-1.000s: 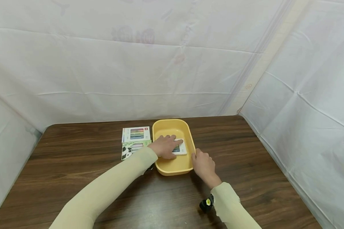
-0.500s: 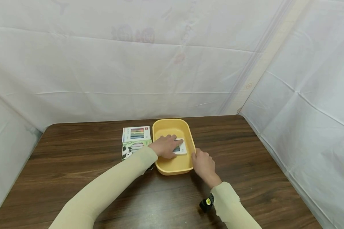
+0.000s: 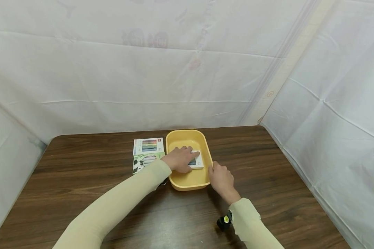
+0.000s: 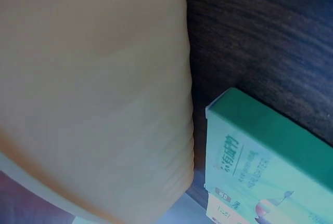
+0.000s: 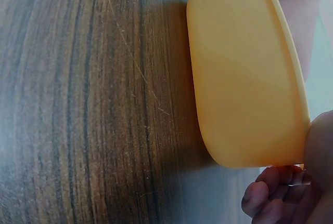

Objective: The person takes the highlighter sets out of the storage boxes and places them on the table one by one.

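A yellow plastic basin (image 3: 191,180) stands on the table. Inside it lies a white box with a window (image 3: 199,161), partly hidden under my left hand (image 3: 178,160). The fingers of that hand are spread over the box. My right hand (image 3: 222,180) grips the basin's right rim near the front corner; in the right wrist view its fingers (image 5: 268,195) curl below the rim, beside the basin wall (image 5: 244,78). In the left wrist view, the basin's side wall (image 4: 109,83) covers the left hand almost completely.
Left of the basin lie a white box of coloured pens (image 3: 148,146) and, in front of it, a green panda-printed highlighter box (image 3: 139,164), partly behind the left sleeve. The dark wood table (image 3: 81,166) meets white sheeting (image 3: 143,79) at the back and sides.
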A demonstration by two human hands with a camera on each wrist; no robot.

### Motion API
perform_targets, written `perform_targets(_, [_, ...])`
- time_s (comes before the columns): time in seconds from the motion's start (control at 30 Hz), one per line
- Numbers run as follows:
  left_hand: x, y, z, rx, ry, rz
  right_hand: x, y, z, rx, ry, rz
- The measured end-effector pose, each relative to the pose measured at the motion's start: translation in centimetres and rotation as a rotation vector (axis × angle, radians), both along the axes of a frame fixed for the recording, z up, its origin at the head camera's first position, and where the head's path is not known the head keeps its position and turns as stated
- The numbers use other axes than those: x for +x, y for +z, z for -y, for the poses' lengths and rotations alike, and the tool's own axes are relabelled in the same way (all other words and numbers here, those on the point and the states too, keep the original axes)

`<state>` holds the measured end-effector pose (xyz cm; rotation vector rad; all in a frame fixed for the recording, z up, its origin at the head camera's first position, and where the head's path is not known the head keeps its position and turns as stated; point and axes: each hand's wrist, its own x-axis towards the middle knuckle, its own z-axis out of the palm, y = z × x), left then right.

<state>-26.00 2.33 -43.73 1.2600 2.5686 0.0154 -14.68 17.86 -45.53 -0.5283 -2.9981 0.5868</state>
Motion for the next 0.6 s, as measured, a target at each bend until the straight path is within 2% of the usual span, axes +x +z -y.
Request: perform_targets(0.6, [0.42, 0.91, 0.09, -0.009, -0.013, -0.046, 0.06, -0.09, 0.02, 0.0, 0.0, -0.008])
